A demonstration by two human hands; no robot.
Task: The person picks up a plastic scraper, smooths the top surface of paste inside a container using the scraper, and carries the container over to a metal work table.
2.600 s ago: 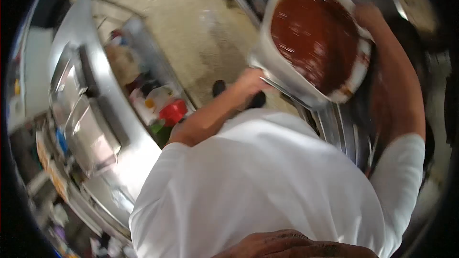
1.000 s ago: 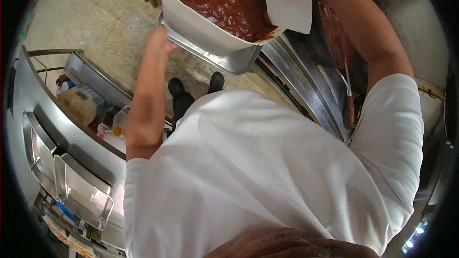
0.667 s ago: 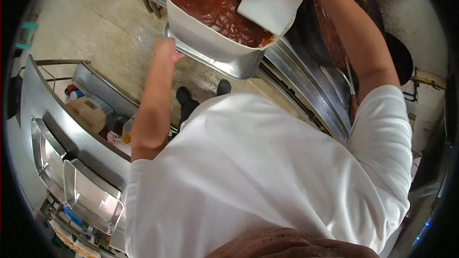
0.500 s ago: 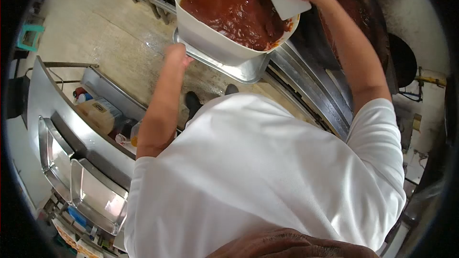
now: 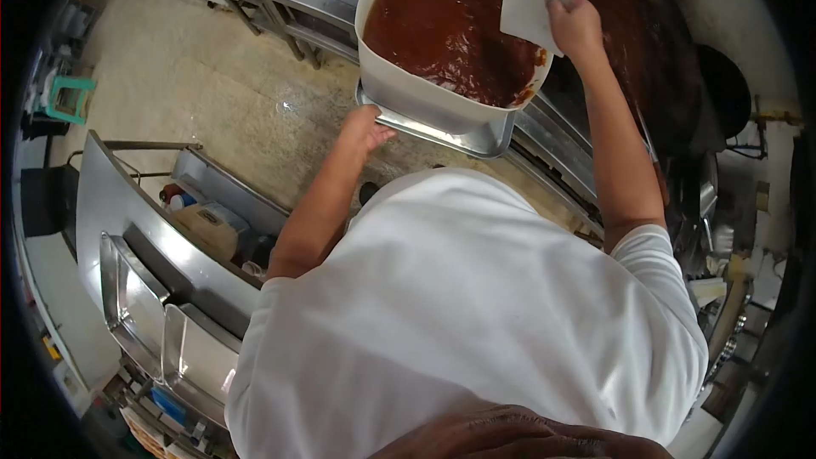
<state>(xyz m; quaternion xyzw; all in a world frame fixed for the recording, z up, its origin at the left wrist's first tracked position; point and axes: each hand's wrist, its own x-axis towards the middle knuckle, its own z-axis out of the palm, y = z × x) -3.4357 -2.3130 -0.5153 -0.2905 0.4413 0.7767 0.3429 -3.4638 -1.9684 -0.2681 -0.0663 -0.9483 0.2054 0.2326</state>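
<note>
A white plastic tub (image 5: 425, 95) at the top centre holds dark red-brown sauce (image 5: 442, 30). It sits in a shallow metal tray (image 5: 472, 140). The fingers of my left hand (image 5: 365, 129) are closed on the tray's near left edge. My right hand (image 5: 580, 27) grips a flat white scraper (image 5: 531, 7) by one side, over the tub's right rim. Sauce is smeared on the tub's inner right wall, near the scraper. The scraper's face toward me looks mostly clean.
Right of the tub stands a large dark wok (image 5: 633, 42) with reddish contents. Metal rails (image 5: 552, 149) run below it. To the left, a steel counter (image 5: 161, 229) carries metal trays (image 5: 200, 357). A green stool (image 5: 70, 100) stands on the wet-looking floor (image 5: 246, 102).
The scraper has lifted from low at the tub's right inner side to above its rim, in my right hand. The whole view has shifted, so tub and tray appear farther right and lower.
</note>
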